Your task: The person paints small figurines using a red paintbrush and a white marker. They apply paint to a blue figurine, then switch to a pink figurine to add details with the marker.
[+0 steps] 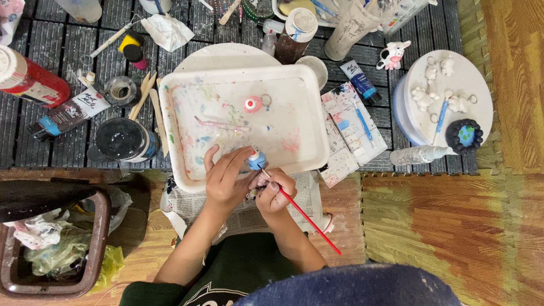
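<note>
Figurine [256, 160]: small, blue body, white-and-red top, over the near rim of the white tray [170, 122]. Left hand [224, 178] has its fingers closed around it; right hand [273, 191] pinches a red-handled brush [303, 215], tip touching the figurine. The figurine's lower part is hidden by fingers; its shape is hard to make out. A second red-and-white piece [252, 103] lies inside the tray. Newspaper [249, 212] under the tray is largely covered by the arms.
</note>
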